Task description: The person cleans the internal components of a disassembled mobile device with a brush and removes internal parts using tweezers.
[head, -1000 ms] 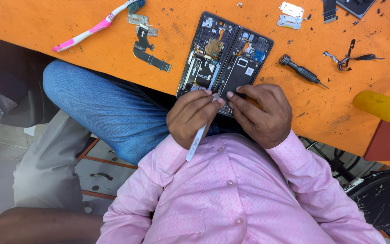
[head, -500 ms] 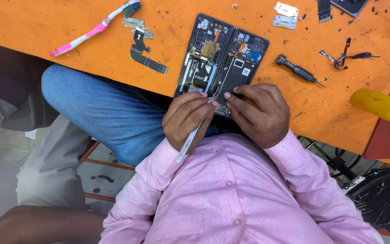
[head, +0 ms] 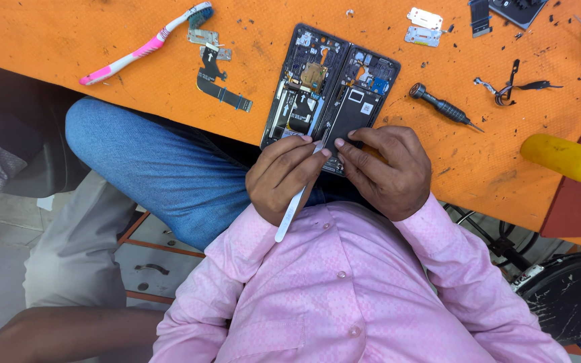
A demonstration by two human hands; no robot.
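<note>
- My left hand pinches white tweezers, tips at the opened phone's near edge (long axis running away from me).
- My right hand presses fingertips there, equally near.

Orange table, pink-and-white toothbrush, black opened phone, yellow tool handle, pink dotted shirt, blue jeans
</note>
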